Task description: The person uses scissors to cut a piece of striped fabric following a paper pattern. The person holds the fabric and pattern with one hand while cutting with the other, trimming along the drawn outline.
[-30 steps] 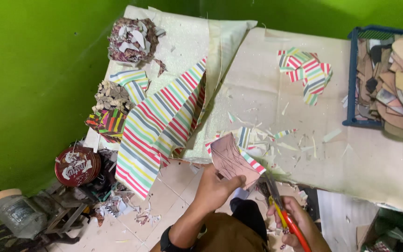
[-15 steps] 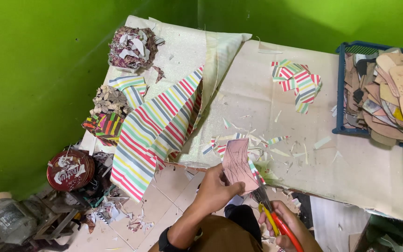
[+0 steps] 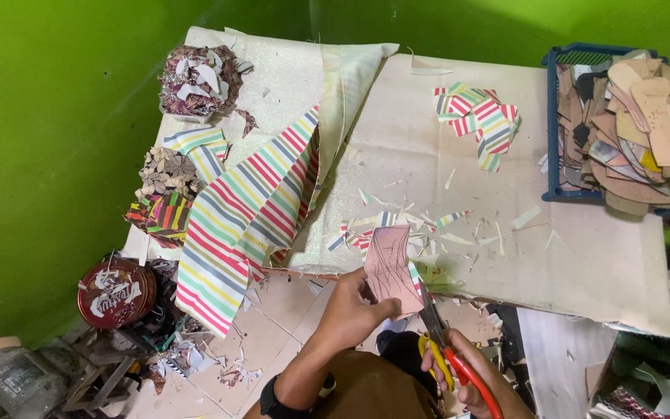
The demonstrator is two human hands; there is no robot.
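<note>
Scissors biting into a pink cutout at the table's near edge.
Left hand (image 3: 350, 314) pinches the pink piece (image 3: 391, 268); right hand (image 3: 467, 372) fingers grip the scissors (image 3: 437, 337), blades closing. Best to turn the piece, not the blades.

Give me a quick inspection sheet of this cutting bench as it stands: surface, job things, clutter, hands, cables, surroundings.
Surface: beige-covered table, littered with paper offcuts.
Job's things: pink cutout piece with pencil lines, striped on its back; scissors with red and yellow handles, blades at the piece's right edge.
Clutter: striped sheet draped over the table edge; pile of striped cutouts; blue crate heaped with sole-shaped pieces; stacks of patterned cutouts at left.
Hands: left hand pinches the pink piece; right hand grips the scissors.
Cables: nothing seen.
Surroundings: green wall; round red tin and scraps on the tiled floor.
</note>
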